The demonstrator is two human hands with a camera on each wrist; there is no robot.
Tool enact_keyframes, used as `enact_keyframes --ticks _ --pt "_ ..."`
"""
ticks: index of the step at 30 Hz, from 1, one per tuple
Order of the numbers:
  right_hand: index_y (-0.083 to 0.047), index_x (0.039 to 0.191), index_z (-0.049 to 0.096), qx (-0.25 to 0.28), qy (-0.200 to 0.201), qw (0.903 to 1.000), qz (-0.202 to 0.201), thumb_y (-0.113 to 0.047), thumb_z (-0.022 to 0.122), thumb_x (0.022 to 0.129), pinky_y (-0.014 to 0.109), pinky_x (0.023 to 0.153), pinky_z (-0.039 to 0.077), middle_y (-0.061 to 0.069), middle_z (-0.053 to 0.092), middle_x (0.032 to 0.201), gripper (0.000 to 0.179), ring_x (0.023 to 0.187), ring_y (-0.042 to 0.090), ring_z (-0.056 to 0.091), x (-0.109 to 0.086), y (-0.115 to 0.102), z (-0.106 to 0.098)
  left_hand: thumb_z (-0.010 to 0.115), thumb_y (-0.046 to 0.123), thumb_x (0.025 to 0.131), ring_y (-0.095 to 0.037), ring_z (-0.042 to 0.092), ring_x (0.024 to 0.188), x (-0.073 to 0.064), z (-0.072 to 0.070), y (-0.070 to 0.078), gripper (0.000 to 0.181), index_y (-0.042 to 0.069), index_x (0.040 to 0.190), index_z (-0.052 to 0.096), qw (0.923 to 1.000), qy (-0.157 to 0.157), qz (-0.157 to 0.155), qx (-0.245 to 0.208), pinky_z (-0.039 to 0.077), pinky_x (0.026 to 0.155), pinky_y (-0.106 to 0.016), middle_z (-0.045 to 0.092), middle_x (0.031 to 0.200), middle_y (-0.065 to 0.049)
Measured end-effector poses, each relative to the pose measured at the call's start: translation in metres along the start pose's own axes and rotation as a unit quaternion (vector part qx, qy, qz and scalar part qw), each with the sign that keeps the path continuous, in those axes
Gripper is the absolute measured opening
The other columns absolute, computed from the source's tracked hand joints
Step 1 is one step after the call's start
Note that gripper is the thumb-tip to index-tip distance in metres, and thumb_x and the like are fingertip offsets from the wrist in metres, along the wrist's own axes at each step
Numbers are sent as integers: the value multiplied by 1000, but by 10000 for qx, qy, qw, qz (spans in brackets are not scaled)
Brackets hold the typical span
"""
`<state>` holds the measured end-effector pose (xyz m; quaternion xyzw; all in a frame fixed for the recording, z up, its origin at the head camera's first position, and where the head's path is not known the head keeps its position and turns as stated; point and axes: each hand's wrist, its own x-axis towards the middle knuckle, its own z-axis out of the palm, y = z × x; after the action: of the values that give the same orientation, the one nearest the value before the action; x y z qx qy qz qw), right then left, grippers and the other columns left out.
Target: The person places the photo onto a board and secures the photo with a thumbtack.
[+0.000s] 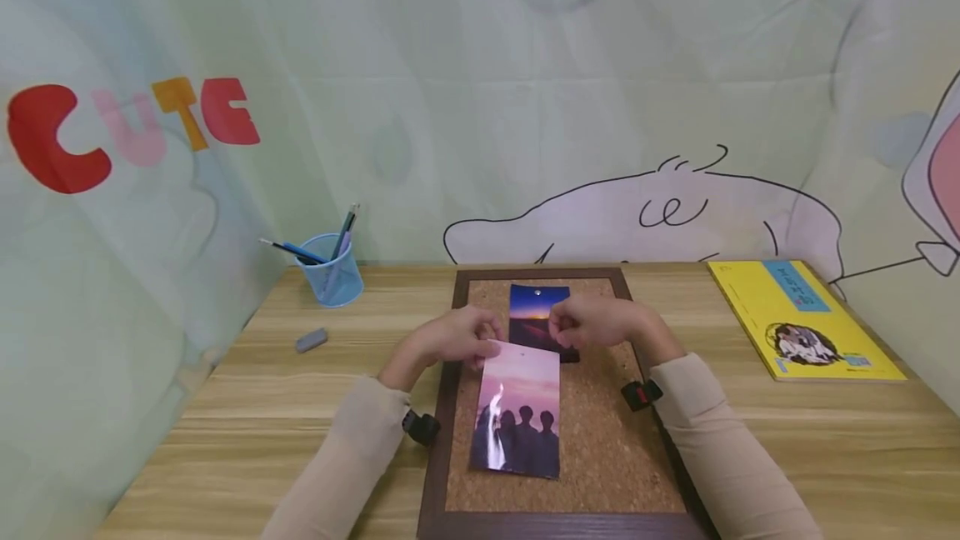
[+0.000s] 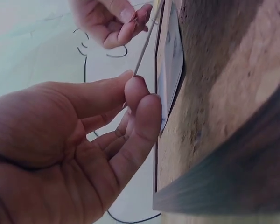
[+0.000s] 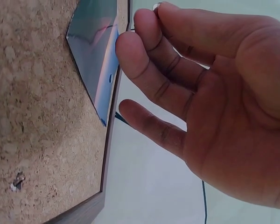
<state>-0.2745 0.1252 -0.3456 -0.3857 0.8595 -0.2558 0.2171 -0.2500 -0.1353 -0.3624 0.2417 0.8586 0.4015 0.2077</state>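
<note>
My left hand (image 1: 459, 336) pinches a pink sunset photo (image 1: 517, 419) by its top left corner. The photo shows dark silhouettes and has a small mark or hole near its top edge; in the left wrist view it appears edge-on, raised off the corkboard (image 1: 607, 440). Farther back, a blue-and-orange sunset photo (image 1: 525, 307) lies on the board with a silvery thumbtack (image 1: 537, 292) at its top. My right hand (image 1: 600, 321) is over that photo's right side. Between its thumb and fingertip is a small silvery thumbtack (image 3: 156, 6), mostly hidden.
The dark-framed corkboard lies on a wooden table (image 1: 247, 440). To the left stand a blue mesh pen cup (image 1: 333, 277) with several pencils and a grey eraser (image 1: 311, 340). A yellow book (image 1: 802, 319) lies at the right. A printed curtain (image 1: 405, 107) hangs behind.
</note>
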Motion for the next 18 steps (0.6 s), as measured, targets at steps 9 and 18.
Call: enact_keyframes --ticks 9,18 --pt "-5 94 61 -81 -55 9999 93 -1 57 98 24 57 41 -1 56 78 6 64 9 49 4 2 3 63 1 96 -14 56 56 9 12 11 5 1 101 63 9998 126 -174 0 48 52 -26 59 66 -5" --pt "-3 94 62 -220 -178 9996 25 1 58 95 22 58 40 -1 57 76 6 64 8 48 6 -2 3 65 -3 93 -15 61 56 17 24 16 5 -2 96 61 9991 -100 -320 -251 57 57 -31 62 68 -9"
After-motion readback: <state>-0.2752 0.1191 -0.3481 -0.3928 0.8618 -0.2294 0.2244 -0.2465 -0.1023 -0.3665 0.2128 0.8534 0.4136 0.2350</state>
